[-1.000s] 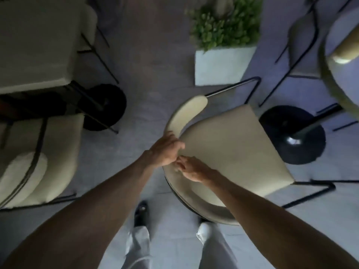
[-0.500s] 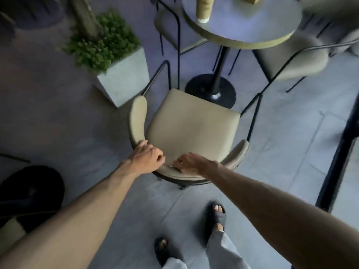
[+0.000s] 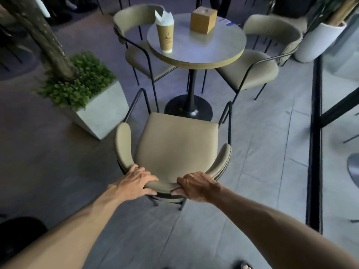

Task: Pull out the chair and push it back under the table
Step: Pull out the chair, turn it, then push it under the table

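Note:
A beige padded chair (image 3: 174, 144) with a thin black frame stands on the grey floor, its seat facing a small round table (image 3: 196, 53). The seat's front edge is near the table's black base, and the seat is outside the tabletop. My left hand (image 3: 136, 182) grips the curved backrest left of its middle, fingers over the top and thumb underneath. My right hand (image 3: 196, 185) grips the backrest right of its middle in the same way. Both arms reach forward from the bottom of the view.
On the table stand a paper cup (image 3: 165, 36) with a white napkin and a brown box (image 3: 203, 20). Two matching chairs (image 3: 136, 53) (image 3: 258, 70) sit at the table's far left and right. A concrete planter (image 3: 97, 111) with a tree is left; a dark-framed glass wall (image 3: 314, 133) is right.
The view has swung up and round, so the chair now points squarely at the table. Both hands have spread apart along the backrest and hold it firmly.

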